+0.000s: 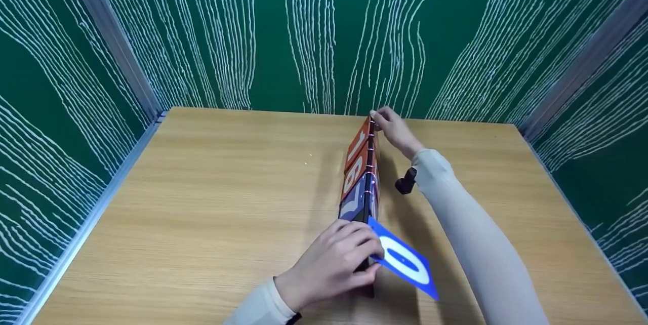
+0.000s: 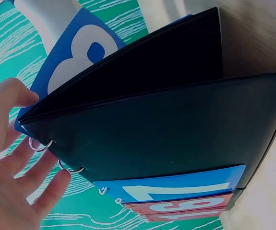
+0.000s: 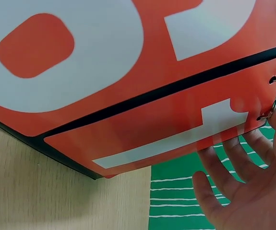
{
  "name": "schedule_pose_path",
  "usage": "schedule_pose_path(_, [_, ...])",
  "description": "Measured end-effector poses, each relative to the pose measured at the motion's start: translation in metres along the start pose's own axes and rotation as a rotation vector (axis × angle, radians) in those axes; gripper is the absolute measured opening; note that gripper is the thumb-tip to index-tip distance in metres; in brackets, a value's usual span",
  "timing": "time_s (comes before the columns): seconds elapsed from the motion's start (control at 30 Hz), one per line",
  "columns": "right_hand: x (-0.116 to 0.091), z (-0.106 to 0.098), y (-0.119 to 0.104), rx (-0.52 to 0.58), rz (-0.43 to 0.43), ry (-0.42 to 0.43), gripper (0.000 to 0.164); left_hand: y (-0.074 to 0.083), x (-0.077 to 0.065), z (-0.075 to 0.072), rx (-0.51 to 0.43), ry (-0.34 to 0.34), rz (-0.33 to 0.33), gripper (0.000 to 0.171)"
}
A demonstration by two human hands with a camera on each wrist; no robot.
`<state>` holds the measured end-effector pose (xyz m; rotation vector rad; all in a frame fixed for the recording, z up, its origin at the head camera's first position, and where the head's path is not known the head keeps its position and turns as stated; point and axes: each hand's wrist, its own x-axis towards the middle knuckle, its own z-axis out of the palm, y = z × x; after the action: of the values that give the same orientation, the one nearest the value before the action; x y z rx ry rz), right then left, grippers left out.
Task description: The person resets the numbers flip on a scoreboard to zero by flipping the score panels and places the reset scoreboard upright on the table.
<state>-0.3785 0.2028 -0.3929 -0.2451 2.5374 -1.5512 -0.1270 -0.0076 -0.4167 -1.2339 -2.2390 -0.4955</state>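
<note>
A tent-shaped flip scoreboard (image 1: 356, 170) with ring-bound number cards stands lengthwise on the table. Red cards with 1 and 6 and a blue card with 7 lie on its left face. At the near end, my left hand (image 1: 336, 256) pinches a blue number card (image 1: 403, 259) at the ring edge; the card, showing a white 0, juts out to the right. The left wrist view shows the black panel (image 2: 142, 129), with the thumb against a blue card bearing an 8-like digit. My right hand (image 1: 397, 132) holds the far top corner, fingers behind the red 1 card (image 3: 176, 129).
The wooden table (image 1: 238, 173) extends on both sides of the scoreboard. Green walls with wavy white lines (image 1: 268, 36) enclose its back and sides. Metal posts (image 1: 116, 36) stand at the back corners. A small black device (image 1: 405, 182) hangs at the right wrist.
</note>
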Motion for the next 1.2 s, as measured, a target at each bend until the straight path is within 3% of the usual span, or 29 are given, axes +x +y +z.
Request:
schedule_pose_path(0.2, [0.017, 0.0, 0.022, 0.017, -0.015, 0.01, 0.048, 0.0, 0.0, -0.002, 0.023, 0.019, 0.045, 0.006])
schedule_pose_path(0.47, [0.018, 0.001, 0.024, 0.012, -0.042, 0.028, 0.049, -0.002, -0.003, 0.0, 0.009, 0.008, 0.075, 0.014])
schedule_pose_path(0.7, [0.011, 0.0, 0.016, 0.02, -0.016, 0.014, 0.049, -0.002, -0.003, 0.001, -0.047, 0.018, 0.045, 0.008])
schedule_pose_path(0.93, [-0.001, -0.001, -0.004, 0.012, -0.009, -0.006, 0.045, -0.003, -0.004, 0.001, -0.019, 0.02, 0.035, 0.007])
schedule_pose_path(1.2, [0.011, 0.0, 0.015, 0.003, -0.012, 0.011, 0.05, -0.002, -0.004, 0.0, 0.027, 0.0, 0.008, 0.01])
